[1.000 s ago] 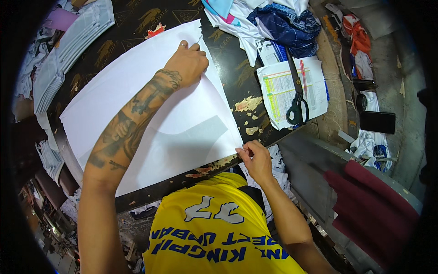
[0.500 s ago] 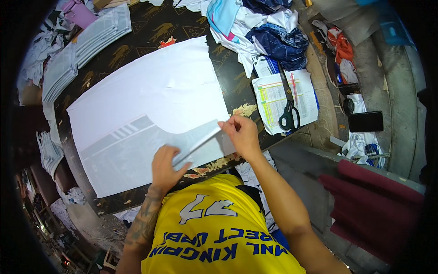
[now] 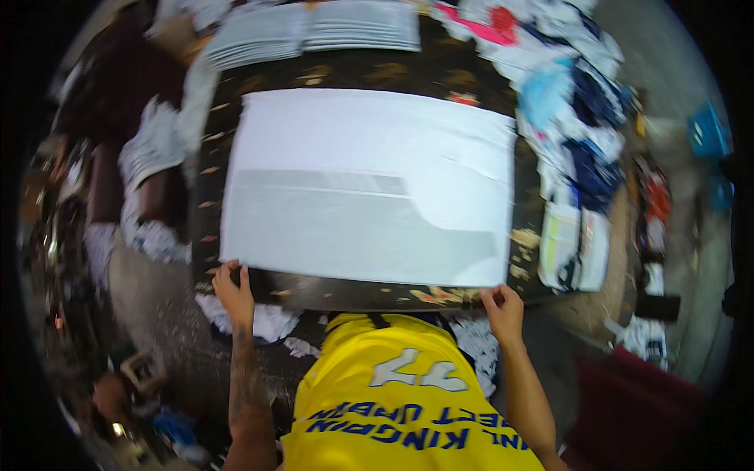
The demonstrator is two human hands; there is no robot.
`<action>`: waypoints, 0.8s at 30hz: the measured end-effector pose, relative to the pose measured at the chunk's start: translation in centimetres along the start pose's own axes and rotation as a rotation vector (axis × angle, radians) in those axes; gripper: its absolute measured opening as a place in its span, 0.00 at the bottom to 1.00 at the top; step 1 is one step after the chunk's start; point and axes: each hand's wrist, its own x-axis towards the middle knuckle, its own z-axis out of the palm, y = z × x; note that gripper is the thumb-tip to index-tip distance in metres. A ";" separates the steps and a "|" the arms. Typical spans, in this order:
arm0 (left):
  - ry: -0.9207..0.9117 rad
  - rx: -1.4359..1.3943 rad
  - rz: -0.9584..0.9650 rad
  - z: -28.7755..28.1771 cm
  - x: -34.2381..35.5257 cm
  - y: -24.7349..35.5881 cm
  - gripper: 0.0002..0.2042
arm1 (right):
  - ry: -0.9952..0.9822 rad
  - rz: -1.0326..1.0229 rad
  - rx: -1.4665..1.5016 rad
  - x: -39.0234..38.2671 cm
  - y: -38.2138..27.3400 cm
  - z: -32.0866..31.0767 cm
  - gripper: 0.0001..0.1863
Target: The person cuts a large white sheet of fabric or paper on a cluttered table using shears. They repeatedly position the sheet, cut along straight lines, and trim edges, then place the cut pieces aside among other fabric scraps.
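The white sheet (image 3: pixel 330 224) lies flat on the dark table (image 3: pixel 345 293). Right hand (image 3: pixel 505 312) pinches its near right corner; left hand (image 3: pixel 233 295) touches near left, grip unclear, probably keeping the edge straight.

A thin white sheet (image 3: pixel 330 129) of matt cloth, smooth but for faint ripples toward its right side, covered part of a dark surface (image 3: pixel 353 294) with a dull sheen, its coating worn to rough-looking, pale patches (image 3: pixel 525 238). A grey panel (image 3: pixel 338 228) on the sheet looked flat and equally matt. Stacked pale pieces (image 3: pixel 361 25) at the far edge appeared to be smooth cloth, while bunched navy cloth (image 3: pixel 591 98) at right looked creased. White paper (image 3: pixel 594 251) lay nearby. The yellow jersey (image 3: pixel 385 392) was of smooth, faintly shiny cloth; maroon cloth (image 3: pixel 628 412) looked lustreless, a blue container (image 3: pixel 708 131) plastic.
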 end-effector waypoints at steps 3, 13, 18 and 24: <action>0.050 -0.018 -0.257 -0.6 2.9 -8.1 0.11 | -0.416 0.280 0.375 -1.4 -3.1 4.8 0.15; -0.075 -0.227 -0.161 -1.9 6.4 -6.8 0.12 | -0.092 0.669 0.570 -0.7 -6.0 12.2 0.18; -0.054 -0.404 -0.311 -2.9 6.1 -4.8 0.09 | -0.002 0.646 0.605 -0.6 -5.7 11.0 0.17; -0.076 -0.346 -0.315 -2.7 5.8 -5.0 0.10 | 0.019 0.613 0.578 -1.0 -5.8 11.3 0.18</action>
